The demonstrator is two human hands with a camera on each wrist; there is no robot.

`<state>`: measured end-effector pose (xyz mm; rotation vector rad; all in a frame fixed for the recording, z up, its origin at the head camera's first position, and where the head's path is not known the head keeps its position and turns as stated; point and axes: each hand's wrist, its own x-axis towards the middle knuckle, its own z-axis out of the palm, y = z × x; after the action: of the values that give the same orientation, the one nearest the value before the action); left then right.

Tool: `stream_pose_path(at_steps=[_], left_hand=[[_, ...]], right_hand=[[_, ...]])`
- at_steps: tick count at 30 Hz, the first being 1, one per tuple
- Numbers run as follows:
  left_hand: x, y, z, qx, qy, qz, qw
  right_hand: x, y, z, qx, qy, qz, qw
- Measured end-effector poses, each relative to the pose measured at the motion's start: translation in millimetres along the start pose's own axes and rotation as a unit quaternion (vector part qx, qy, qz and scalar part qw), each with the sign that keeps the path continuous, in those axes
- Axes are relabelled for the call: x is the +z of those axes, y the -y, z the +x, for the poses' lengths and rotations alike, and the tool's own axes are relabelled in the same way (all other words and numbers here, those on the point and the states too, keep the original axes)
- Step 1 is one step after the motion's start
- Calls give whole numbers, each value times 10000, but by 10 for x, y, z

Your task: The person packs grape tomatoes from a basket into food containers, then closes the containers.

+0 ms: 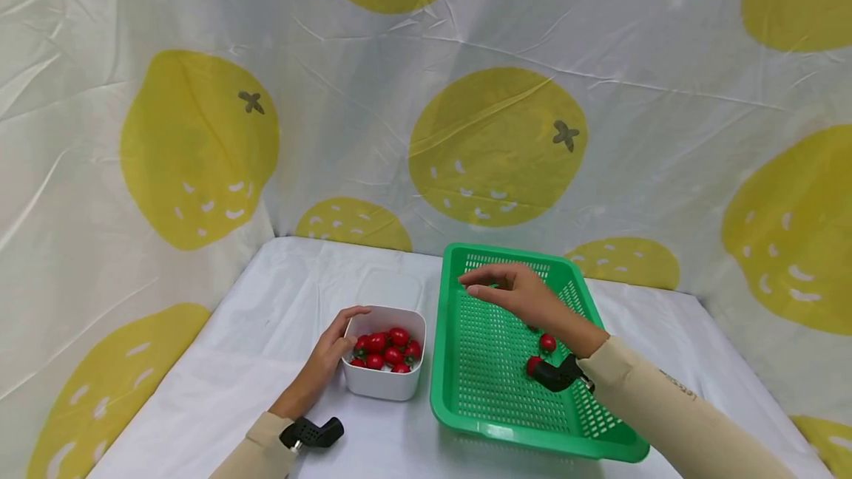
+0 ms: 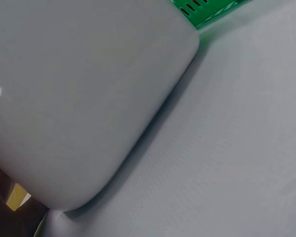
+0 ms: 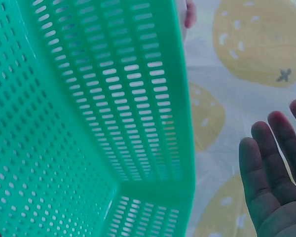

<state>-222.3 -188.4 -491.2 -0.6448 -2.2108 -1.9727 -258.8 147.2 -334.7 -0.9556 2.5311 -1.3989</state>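
Observation:
A white square container (image 1: pixel 382 388) filled with several cherry tomatoes (image 1: pixel 393 355) stands on the cloth-covered table. My left hand (image 1: pixel 324 355) grips its left side, thumb at the rim and fingers around the back corner. In the left wrist view the container's smooth wall (image 2: pixel 89 98) fills the upper left. To its right lies a green perforated basket (image 1: pixel 495 431). My right hand (image 1: pixel 522 293) hovers over the basket's far half, fingers loosely bent and holding nothing. Below the right wrist a few cherry tomatoes (image 1: pixel 547 343) lie in the basket, partly covered by the forearm.
A translucent flat lid (image 1: pixel 390 288) lies behind the white container. White cloth (image 1: pixel 266 338) covers the table, and a curtain with yellow fruit prints (image 1: pixel 499 146) rises at the back and sides. The basket's raised rim stands between the two hands.

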Motion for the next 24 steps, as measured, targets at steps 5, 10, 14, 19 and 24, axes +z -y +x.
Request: stream_pose_path(at_steps=[5, 10, 14, 19, 24], left_hand=[[3, -1, -5, -32, 4, -6, 10000], [6, -5, 7, 14, 30, 60, 10000], [7, -4, 14, 75, 66, 124, 9999], [7, -14, 6, 84, 42, 88, 9999], [7, -24, 2, 18, -30, 14, 10000]], right_hand=[[-165, -36, -137, -86, -261, -107, 9996], [-350, -64, -289, 217, -441, -179, 9986], [-477, -97, -394, 431, -493, -347, 9972], [-600, -161, -526, 572, -664, -533, 9947], [-719, -224, -661, 683, -899, -679, 9913]])
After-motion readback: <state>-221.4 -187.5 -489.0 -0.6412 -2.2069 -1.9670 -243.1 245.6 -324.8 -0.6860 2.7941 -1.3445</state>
